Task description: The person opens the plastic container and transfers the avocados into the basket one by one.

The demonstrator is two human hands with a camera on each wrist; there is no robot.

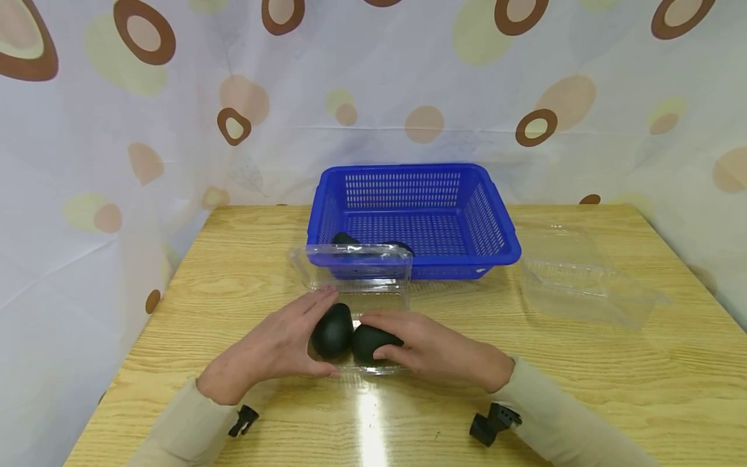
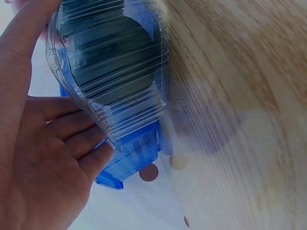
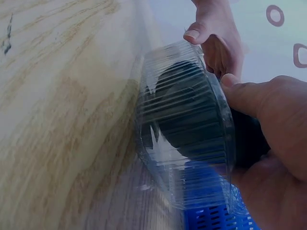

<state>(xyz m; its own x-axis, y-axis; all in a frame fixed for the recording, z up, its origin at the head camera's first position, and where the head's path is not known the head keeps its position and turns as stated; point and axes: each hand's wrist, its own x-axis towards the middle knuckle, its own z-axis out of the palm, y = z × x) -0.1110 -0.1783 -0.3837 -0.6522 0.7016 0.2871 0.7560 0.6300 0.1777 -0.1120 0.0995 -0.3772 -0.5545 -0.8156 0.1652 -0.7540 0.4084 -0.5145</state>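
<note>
Two dark green avocados sit side by side in a clear plastic clamshell box [image 2: 136, 127], its lid [image 1: 356, 266] raised toward the blue basket. My left hand [image 1: 277, 340] grips the box's left end, thumb at the near rim and fingers at the far rim, around the left avocado [image 1: 334, 334]. Over the box's right half, my right hand [image 1: 434, 347] holds the right avocado [image 1: 370, 344] between thumb and fingers. The right wrist view shows the ribbed box wall [image 3: 187, 124] with an avocado behind it; the right thumb [image 3: 249, 96] is at the rim.
A blue basket [image 1: 496, 250] stands behind the box, with dark avocados [image 1: 344, 239] at its near left, partly behind the lid. Another clear plastic box [image 1: 583, 298] stands open on the right of the wooden table [image 1: 653, 383]. A patterned cloth [image 1: 379, 84] hangs behind.
</note>
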